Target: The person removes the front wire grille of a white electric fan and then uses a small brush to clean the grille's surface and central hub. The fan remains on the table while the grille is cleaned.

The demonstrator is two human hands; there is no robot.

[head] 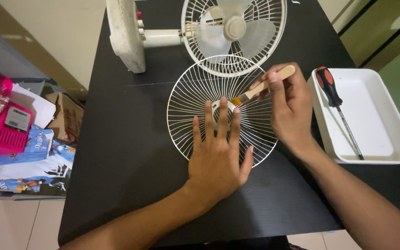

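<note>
A round white wire fan grille [186, 99] lies flat on the black table [126, 153]. My left hand [218, 153] presses flat on its near half, fingers spread toward the hub. My right hand [290, 109] grips a small brush with a pale wooden handle [274, 79], its tip touching the grille near the centre. Behind the grille a white fan [234, 30] lies on its side, blades showing inside its rear guard, its base [126, 34] at the left.
A white rectangular tray [376, 115] at the right holds a screwdriver [332, 92] with a red and black handle. Left of the table, on the floor, are a cardboard box [65, 115], a pink basket [5, 134] and colourful packages.
</note>
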